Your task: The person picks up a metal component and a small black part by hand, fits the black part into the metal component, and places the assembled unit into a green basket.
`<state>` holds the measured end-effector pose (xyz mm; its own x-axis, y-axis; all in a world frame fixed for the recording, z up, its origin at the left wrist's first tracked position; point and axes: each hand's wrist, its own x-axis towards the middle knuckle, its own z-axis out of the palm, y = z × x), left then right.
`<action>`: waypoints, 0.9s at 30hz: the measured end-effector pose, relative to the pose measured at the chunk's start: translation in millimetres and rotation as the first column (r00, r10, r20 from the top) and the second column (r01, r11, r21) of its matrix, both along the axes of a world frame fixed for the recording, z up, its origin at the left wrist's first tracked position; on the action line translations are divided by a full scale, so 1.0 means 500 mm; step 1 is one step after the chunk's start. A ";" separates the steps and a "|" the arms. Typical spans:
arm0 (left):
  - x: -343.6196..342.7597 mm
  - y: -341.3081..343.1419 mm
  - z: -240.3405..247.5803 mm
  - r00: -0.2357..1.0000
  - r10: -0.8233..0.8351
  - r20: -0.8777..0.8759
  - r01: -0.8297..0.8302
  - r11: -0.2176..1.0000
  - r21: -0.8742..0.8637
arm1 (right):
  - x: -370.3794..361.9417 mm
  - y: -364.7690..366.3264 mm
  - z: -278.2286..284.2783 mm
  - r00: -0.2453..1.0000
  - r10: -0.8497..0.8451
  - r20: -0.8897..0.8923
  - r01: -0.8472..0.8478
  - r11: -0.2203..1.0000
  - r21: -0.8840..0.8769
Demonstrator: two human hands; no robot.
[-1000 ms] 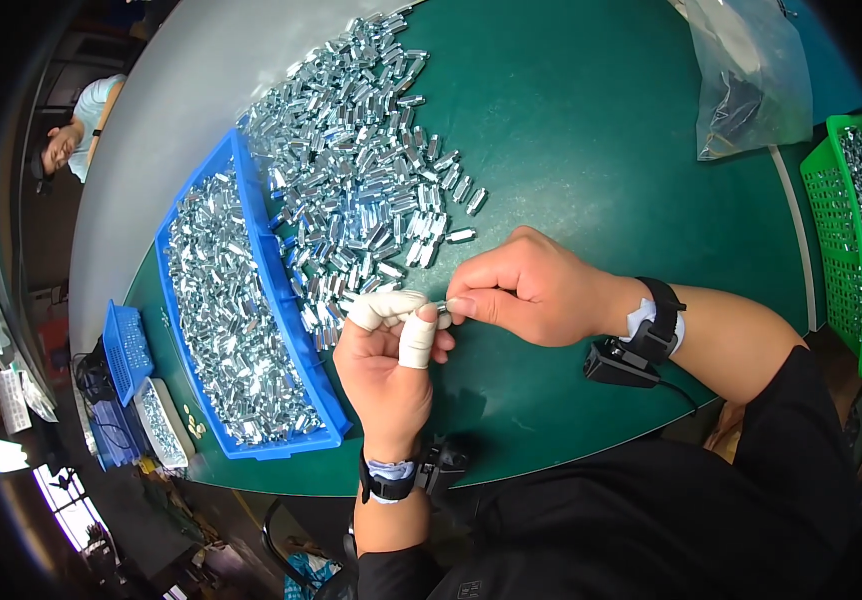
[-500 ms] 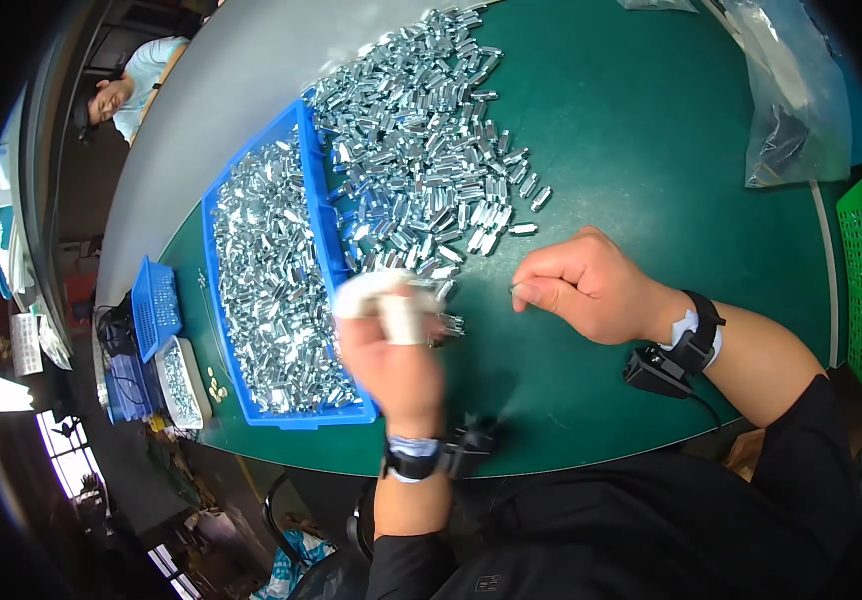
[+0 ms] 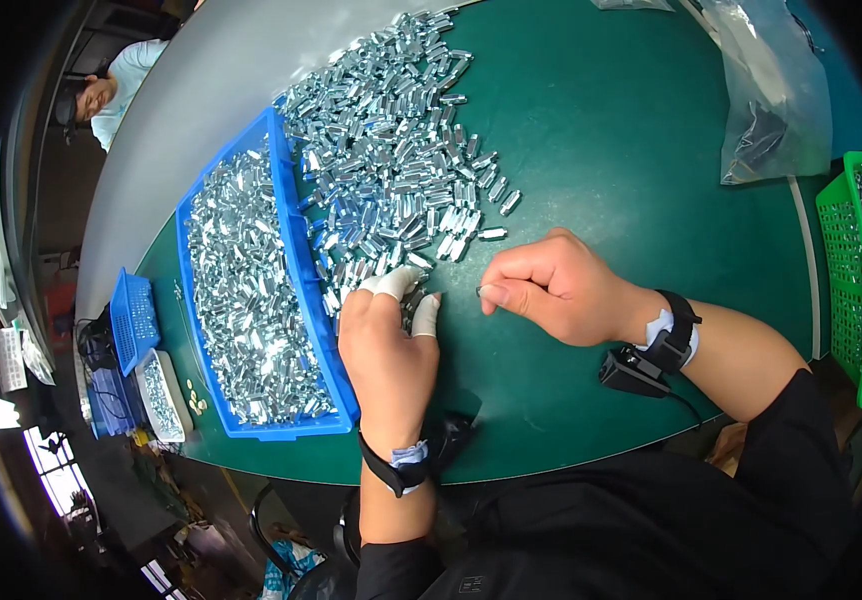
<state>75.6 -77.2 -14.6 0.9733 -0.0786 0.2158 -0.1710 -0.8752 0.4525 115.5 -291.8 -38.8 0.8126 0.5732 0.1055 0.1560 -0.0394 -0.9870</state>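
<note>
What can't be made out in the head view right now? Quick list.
All in the head view:
Left hand: whether it grips any metal parts; its own fingers hide the contact.
Right hand: what, if anything, it pinches; fingers cover it, and the dark tip showing is too small.
Large blue tray: floor hidden under its heaped parts.
Clear bag: dark contents unclear through the film.
Green basket: contents too small to identify.

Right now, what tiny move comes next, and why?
Perhaps the left hand, with white finger wraps, should pinch one of the loose, shiny, silver metal pieces: it is at their edge, with its wrapped thumb and finger apart.
</note>
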 end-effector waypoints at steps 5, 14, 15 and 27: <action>-0.007 0.007 -0.008 1.000 0.019 -0.003 -0.018 0.993 0.115 | 0.000 -0.004 -0.001 1.000 -0.013 0.014 0.013 1.000 0.008; -0.015 -0.025 0.007 0.982 -0.135 -0.135 -0.003 0.694 -0.720 | 0.001 -0.008 -0.002 0.999 0.026 -0.028 -0.026 1.000 -0.006; -0.018 -0.027 0.010 0.971 -0.142 -0.194 -0.071 0.602 -0.796 | -0.001 -0.005 -0.014 0.999 0.015 -0.045 -0.013 0.998 0.055; -0.015 -0.036 -0.004 0.942 -0.199 -0.270 -0.156 0.454 -0.877 | 0.004 -0.007 -0.009 0.997 0.041 0.061 -0.038 0.998 -0.056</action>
<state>68.0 -95.4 -16.6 0.9932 -0.0420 -0.1085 0.1097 0.0294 0.9935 117.5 -295.4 -43.3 0.7822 0.6108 0.1228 0.2195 -0.0857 -0.9718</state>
